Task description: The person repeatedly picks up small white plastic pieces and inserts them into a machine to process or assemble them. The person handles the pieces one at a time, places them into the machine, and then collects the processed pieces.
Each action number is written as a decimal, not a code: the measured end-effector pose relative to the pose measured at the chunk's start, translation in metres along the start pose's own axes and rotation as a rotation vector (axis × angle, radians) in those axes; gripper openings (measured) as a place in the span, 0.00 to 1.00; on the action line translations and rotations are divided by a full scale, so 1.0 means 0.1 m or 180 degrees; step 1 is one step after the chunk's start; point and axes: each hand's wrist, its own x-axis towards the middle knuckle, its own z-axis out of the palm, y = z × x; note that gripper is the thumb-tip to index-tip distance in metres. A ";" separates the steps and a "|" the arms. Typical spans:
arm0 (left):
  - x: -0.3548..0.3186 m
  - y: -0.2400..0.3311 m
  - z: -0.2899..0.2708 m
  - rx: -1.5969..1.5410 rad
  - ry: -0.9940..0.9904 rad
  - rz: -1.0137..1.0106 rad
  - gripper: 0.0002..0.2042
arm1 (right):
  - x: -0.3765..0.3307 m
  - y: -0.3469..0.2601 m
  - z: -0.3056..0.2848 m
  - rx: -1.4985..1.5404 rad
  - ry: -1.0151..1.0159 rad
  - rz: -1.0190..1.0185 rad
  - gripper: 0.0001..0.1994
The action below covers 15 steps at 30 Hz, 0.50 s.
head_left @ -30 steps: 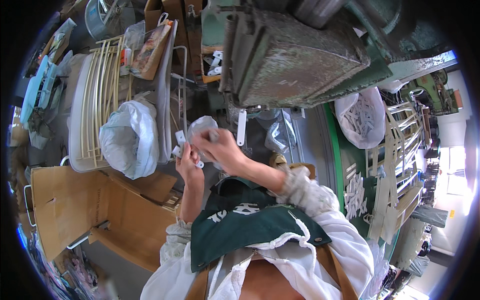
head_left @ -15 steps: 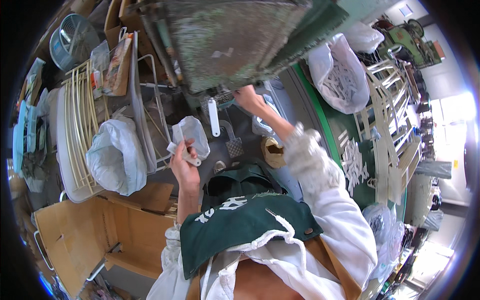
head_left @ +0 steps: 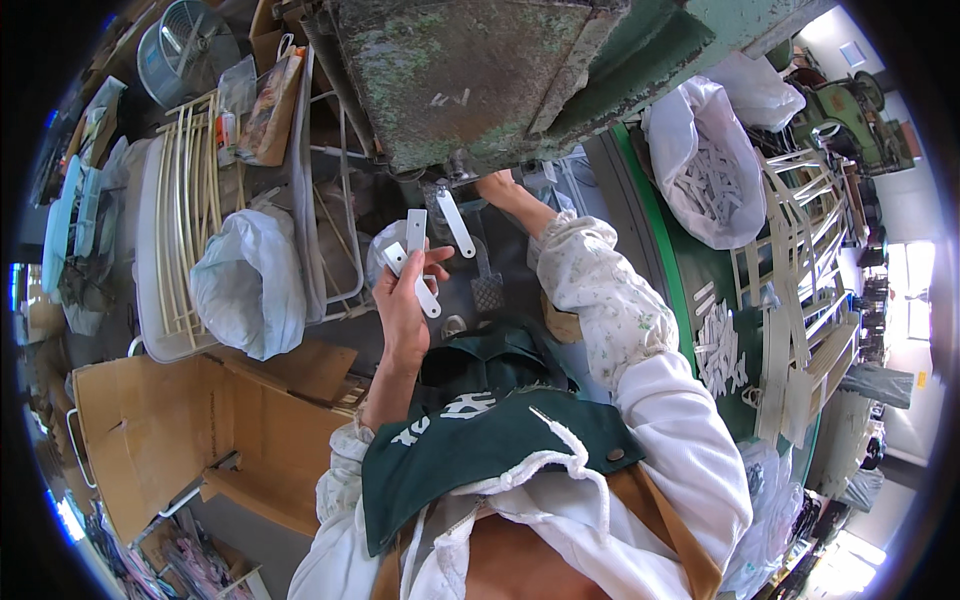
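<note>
Two or more flat white strips with rounded ends and holes (head_left: 416,230) stick out of my left hand (head_left: 400,305), its fingers closed around them. Just ahead and to the right, another white strip (head_left: 458,228) slants out from the lower front of a worn green machine (head_left: 455,85). My right hand (head_left: 497,187) reaches in beside that strip's upper end, below the machine's edge. The machine hides its fingers, so what they touch cannot be made out. Behind the strips hangs a metal foot pedal (head_left: 487,290) near the floor.
On the right a green-edged bench holds a white sack of pale strips (head_left: 705,165) and a loose pile of strips (head_left: 718,350). To the left stand a white bag (head_left: 250,285), long pale rods (head_left: 190,200) and a fan (head_left: 187,52). An open cardboard box (head_left: 160,440) lies lower left.
My left hand with its strips has moved right and a little forward, closer to the machine. The strip at the machine now slants instead of hanging straight. The whole view has shifted slightly.
</note>
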 end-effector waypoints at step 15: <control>0.15 0.17 -0.12 0.0788 0.0013 0.0296 0.10 | 0.26 -0.79 -0.79 0.2117 -0.0517 0.1605 0.12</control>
